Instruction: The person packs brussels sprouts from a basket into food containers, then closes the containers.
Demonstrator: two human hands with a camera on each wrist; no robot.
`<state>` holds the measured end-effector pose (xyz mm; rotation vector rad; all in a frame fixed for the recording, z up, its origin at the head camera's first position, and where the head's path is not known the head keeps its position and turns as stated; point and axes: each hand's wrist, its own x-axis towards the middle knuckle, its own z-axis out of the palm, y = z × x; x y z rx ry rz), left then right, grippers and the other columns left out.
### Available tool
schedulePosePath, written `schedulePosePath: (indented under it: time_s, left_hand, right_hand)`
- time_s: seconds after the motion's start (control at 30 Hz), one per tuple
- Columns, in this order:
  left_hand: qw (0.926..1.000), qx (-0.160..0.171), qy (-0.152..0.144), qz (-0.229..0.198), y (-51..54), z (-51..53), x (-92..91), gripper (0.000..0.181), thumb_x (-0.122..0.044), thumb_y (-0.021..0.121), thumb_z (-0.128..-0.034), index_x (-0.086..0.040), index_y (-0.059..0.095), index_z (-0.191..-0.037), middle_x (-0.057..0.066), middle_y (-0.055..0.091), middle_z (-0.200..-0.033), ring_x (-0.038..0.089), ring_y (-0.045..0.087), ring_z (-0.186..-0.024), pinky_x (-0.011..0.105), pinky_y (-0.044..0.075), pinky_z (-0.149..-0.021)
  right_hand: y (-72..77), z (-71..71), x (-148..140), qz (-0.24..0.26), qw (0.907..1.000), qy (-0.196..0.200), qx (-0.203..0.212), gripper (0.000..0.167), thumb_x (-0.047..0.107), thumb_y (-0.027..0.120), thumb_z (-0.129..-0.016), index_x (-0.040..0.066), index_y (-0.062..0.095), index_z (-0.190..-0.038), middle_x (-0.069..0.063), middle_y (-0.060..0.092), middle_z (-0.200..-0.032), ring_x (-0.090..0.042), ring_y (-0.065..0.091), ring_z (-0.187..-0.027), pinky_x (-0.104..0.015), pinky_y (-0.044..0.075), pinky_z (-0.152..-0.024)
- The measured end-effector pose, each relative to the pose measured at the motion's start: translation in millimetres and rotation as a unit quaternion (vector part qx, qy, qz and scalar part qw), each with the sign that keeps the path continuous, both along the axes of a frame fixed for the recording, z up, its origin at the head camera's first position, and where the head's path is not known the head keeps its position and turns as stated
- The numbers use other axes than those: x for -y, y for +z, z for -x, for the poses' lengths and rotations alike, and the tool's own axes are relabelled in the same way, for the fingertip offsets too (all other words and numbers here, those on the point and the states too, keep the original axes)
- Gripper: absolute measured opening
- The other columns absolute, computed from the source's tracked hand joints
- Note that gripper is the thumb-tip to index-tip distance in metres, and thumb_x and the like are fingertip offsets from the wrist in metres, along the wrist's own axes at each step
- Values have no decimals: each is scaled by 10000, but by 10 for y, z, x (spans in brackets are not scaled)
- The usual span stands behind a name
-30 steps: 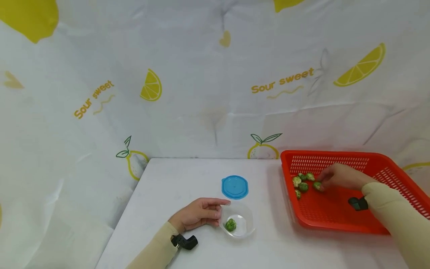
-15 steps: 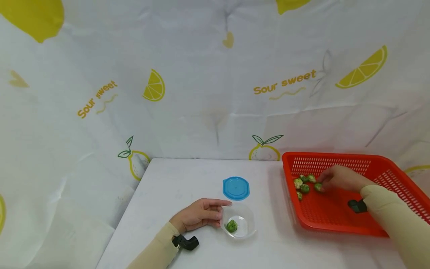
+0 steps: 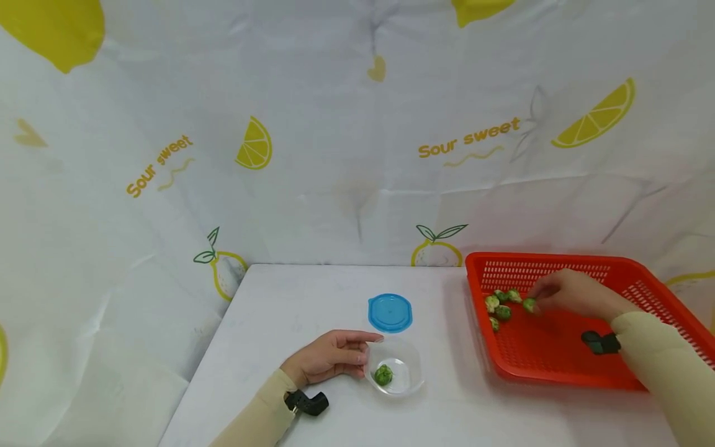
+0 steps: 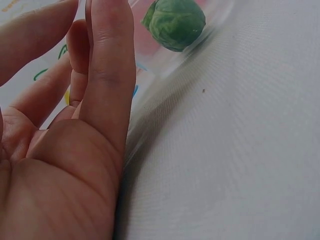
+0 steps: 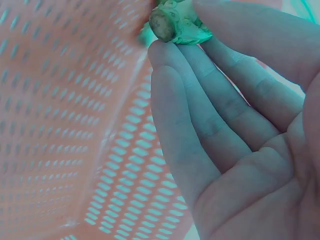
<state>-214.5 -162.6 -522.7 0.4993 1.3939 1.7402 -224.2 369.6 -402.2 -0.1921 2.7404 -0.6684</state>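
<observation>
The right hand [image 3: 578,295], its grip clamped on a Brussels sprout [image 3: 529,305], is inside the red basket [image 3: 558,357]. The left hand [image 3: 328,357], grip apart, touches the clear bowl [image 3: 409,377].

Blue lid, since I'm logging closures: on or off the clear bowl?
Off: the blue lid lies on the table, beyond the bowl.

The right wrist view's top edge crops the held sprout [image 5: 181,22], and a sleeve [image 3: 661,357] partly hides the basket [image 3: 547,355].
</observation>
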Motion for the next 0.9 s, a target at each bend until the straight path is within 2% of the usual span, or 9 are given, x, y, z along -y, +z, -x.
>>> schedulePosePath:
  time_s: [0.27,0.63,0.7,0.9]
  left_hand:
    - [9999,11,72,141,19,-9,23,624,-138,770,-1013,-65,539,-1588,-7,625,-1087,114,719,-920,286,654,-923]
    - [9999,31,43,93,33,-16,2,626,-161,783,-1004,-80,553,-1581,-8,624,-1081,106,714,-922,279,652,-925]
    - [10000,23,32,67,38,-21,6,628,-162,781,-1006,-74,548,-1583,-10,625,-1078,103,714,-923,277,652,-925]
    - [10000,7,-19,53,51,-22,-1,609,-151,756,-1024,-74,541,-1589,-14,629,-1078,95,716,-935,278,651,-928]
  right_hand:
    - [206,-233,251,169,9992,20,-349,352,359,868,-916,125,804,-1172,2,790,-1100,-188,689,-983,-340,589,-807]
    - [485,-417,666,188,9965,257,-770,307,388,897,-885,228,824,-1136,67,783,-1074,-154,660,-974,-301,581,-785]
    - [525,-432,791,265,9964,300,-746,261,375,892,-893,262,822,-1117,96,782,-1028,-134,668,-949,-286,577,-795]
    - [567,-445,1192,931,9934,510,-436,228,288,872,-922,196,812,-1122,55,784,-943,-139,716,-818,-269,610,-752]
